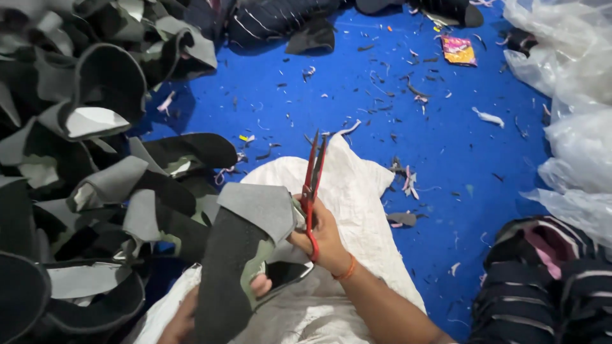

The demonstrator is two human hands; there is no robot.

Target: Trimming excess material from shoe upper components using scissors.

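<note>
Blue floor (pixel 395 114) beyond, red snips (pixel 312 185) are gripped by the right hand (pixel 325 239), a grey-black piece (pixel 236 255) clamped by the left hand (pixel 185 318) for trimming.

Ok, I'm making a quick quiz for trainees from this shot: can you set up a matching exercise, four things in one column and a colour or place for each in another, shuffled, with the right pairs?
Things:
1. scissors
2. floor mat
3. cut fabric piece
4. clear plastic bags

Colour or place:
A. along the right edge of the view
B. red, in the right hand
C. blue, strewn with small scraps
D. dark grey, held by the left hand over a white sack

Pairs: 1-B, 2-C, 3-D, 4-A
</note>
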